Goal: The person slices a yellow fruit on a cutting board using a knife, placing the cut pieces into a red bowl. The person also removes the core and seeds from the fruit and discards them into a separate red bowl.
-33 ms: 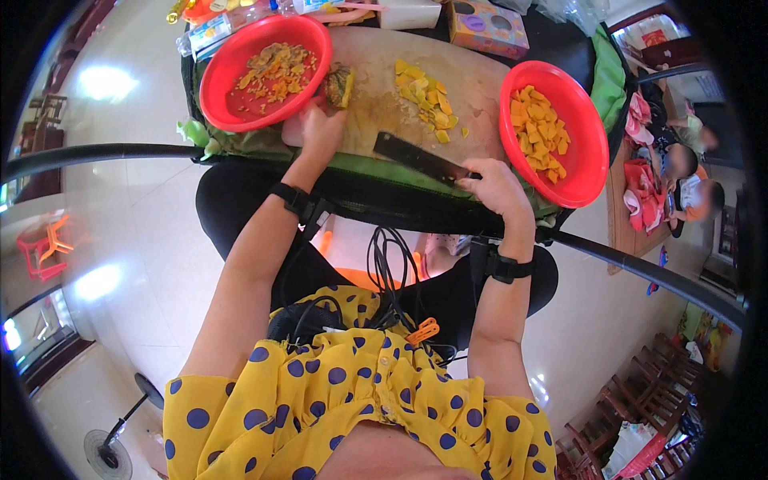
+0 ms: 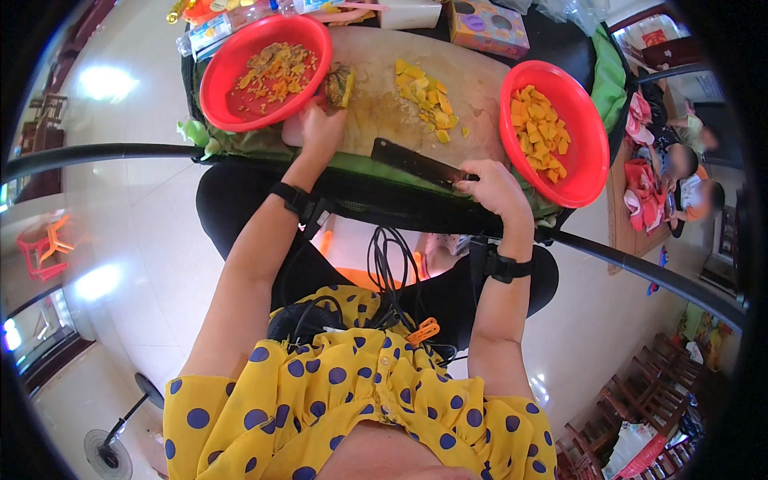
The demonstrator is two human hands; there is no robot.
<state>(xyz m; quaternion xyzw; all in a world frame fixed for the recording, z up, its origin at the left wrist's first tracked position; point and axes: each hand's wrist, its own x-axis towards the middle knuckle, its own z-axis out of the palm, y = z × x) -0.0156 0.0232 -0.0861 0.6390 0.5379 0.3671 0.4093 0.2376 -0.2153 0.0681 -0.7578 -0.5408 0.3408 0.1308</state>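
1. Reference: the clock face is centred on the cutting board (image 2: 472, 80), which is laid on the table (image 2: 570, 50); 12 o'clock is taken as directly away from the person.
2. Right hand (image 2: 494, 188): positioned between 4 and 5 o'clock, with the fingers closed around the handle of the cleaver (image 2: 416, 162). The blade is pointed toward 10 o'clock at the near edge of the board, apart from all cut food.
3. Left hand (image 2: 322, 128): positioned between 8 and 9 o'clock. The fingertips are partly hidden; whether the pumpkin chunk (image 2: 340, 86) is gripped or merely touched cannot be told.
4. Pumpkin chunk: located between 9 and 10 o'clock, just beside the left red bowl (image 2: 226, 60), in which seeds and pulp (image 2: 280, 72) are held.
5. Pumpkin pieces (image 2: 416, 86): piled loosely near the centre, with a few set toward 5 o'clock.
6. Right red bowl (image 2: 586, 160): located between 3 and 4 o'clock; pumpkin cubes (image 2: 538, 128) are contained.
7. Change: the blade tip has been lowered slightly; no displacement of the left hand, bowls or pieces is visible.
8. Significance: a minor cleaver adjustment is judged; no fresh cut is shown.
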